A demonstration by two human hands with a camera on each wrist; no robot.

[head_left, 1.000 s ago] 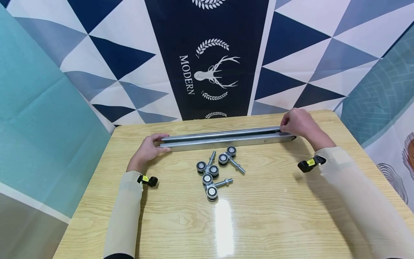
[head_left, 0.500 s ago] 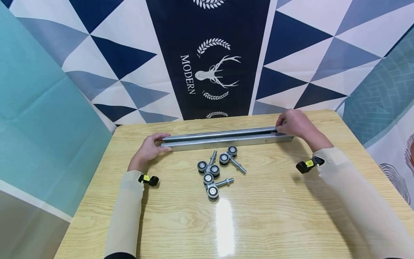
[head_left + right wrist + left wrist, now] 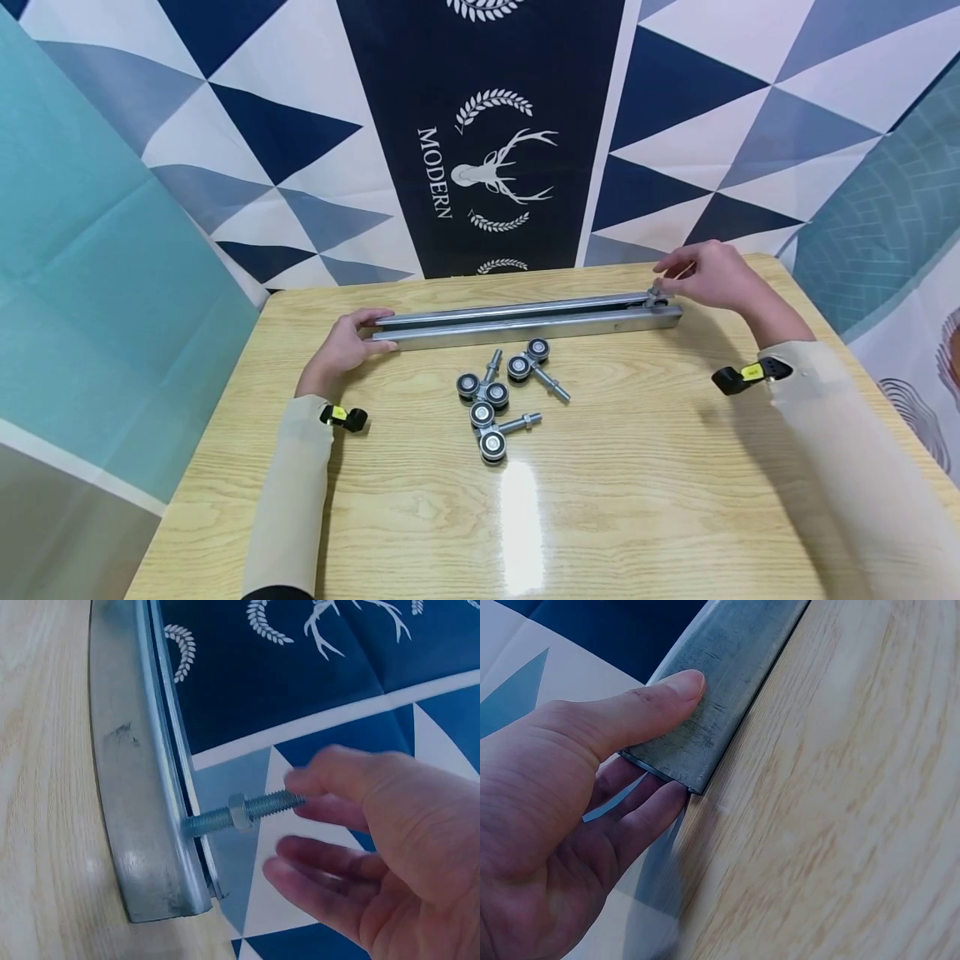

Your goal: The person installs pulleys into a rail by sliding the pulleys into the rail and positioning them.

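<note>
At the loose rollers' [image 3: 497, 395] ten o'clock, the left hand [image 3: 347, 342] pinches a rail [image 3: 525, 330]. At two, the right hand [image 3: 716, 277] is spread beside a bolt [image 3: 240, 812].

I see a channel rail [image 3: 525, 331] of bare grey metal, smooth with a dull sheen, its side face scuffed dark in patches. The threaded bolt [image 3: 214, 823] at the rail's right end is brighter metal, ridged along its length. In front of the rail, roller trolleys [image 3: 492, 444] gleam, metallic and black. Beneath it, the worktop [image 3: 405, 517] shows glossy wood grain; behind, matt, creased printed cloth [image 3: 517, 58].
</note>
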